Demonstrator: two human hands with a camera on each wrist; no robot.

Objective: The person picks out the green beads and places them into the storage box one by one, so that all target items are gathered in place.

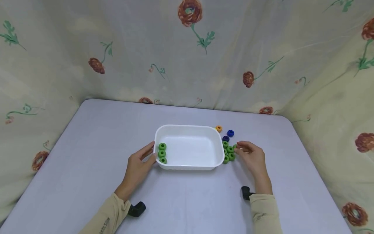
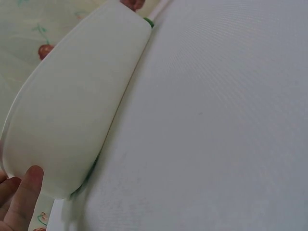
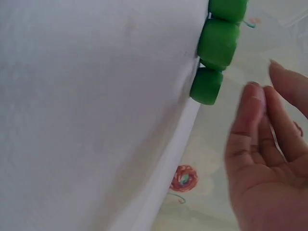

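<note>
A white tray (image 1: 190, 152) sits mid-table, with three green beads (image 1: 162, 153) in a row along its inner left side. At the tray's left end, my left hand (image 1: 138, 169) touches the outer wall and rim with extended fingers and thumb. Its thumb (image 2: 29, 192) lies against the wall in the left wrist view. Just right of the tray is a cluster of green beads (image 1: 230, 149). My right hand (image 1: 252, 159) is beside them, fingertips right at the outermost bead and loosely bent. No bead shows between its fingers in the right wrist view.
Two dark blue beads (image 1: 230, 133) and an orange bead (image 1: 218, 128) lie behind the green cluster, near the tray's back right corner. A bit of yellow shows beside the orange one. A pale cloth covers the table (image 1: 187, 201); a floral curtain (image 1: 131, 65) hangs behind it.
</note>
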